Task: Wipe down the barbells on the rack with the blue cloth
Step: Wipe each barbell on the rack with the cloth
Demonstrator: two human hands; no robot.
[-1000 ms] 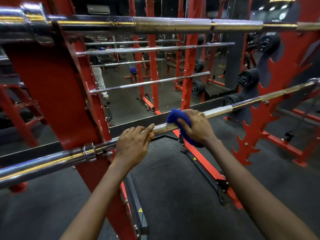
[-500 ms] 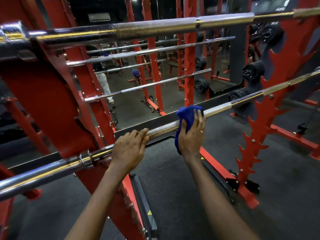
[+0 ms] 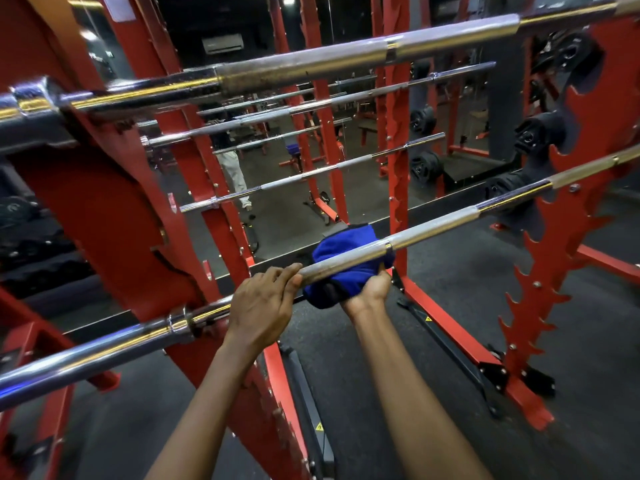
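Observation:
A long steel barbell point(image 3: 446, 221) lies across the red rack point(image 3: 104, 209) at waist height, running from lower left to upper right. My left hand point(image 3: 263, 303) grips the bar from above, just left of the cloth. The blue cloth point(image 3: 349, 268) is wrapped under and behind the bar. My right hand point(image 3: 369, 289) cups the cloth from below, palm up, pressing it to the bar's underside. A second barbell point(image 3: 311, 65) rests higher on the rack, above both hands.
A toothed red upright point(image 3: 550, 282) stands to the right with black weight plates point(image 3: 536, 133) behind it. A mirror point(image 3: 294, 168) ahead reflects more bars and a standing person. Red base rails point(image 3: 453, 337) and dark rubber floor lie below.
My right hand has swung from the top of the bar to beneath it, carrying the cloth around the bar. My left hand has kept its grip. The view has tilted.

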